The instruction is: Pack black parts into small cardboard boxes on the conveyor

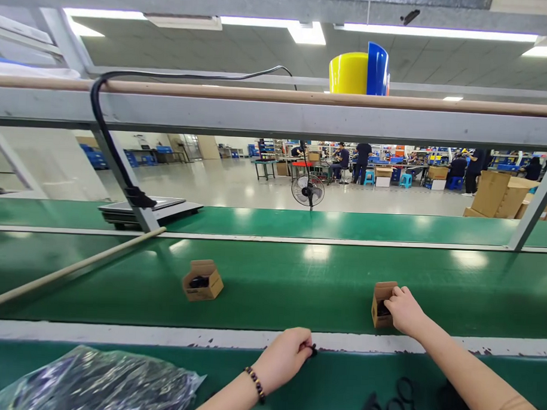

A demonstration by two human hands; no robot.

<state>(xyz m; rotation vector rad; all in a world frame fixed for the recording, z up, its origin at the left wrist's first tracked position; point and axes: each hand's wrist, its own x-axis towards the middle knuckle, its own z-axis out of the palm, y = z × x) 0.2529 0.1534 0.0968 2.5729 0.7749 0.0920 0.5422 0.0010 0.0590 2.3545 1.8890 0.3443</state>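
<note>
Fingers pinched, my left hand (284, 358) holds a small black part (314, 350), mostly hidden by the fingertips, above the near edge of the green belt. At the right, my right hand (405, 311) is closed at the mouth of an open small cardboard box (381, 320). Its fingertips reach into the opening beside something dark; what they grip is hidden. A second open cardboard box (205, 289) stands farther left on the belt, with a black item (199, 282) inside. Black ring-shaped parts (395, 409) lie on the near surface below my right forearm.
A clear plastic bag (101, 383) of dark pieces lies at the near left. A wooden rod (74, 273) crosses the green belt (288, 283) on the left. Behind it are a flat device (179, 209), metal posts (536, 205) and a fan (308, 190). People work far back.
</note>
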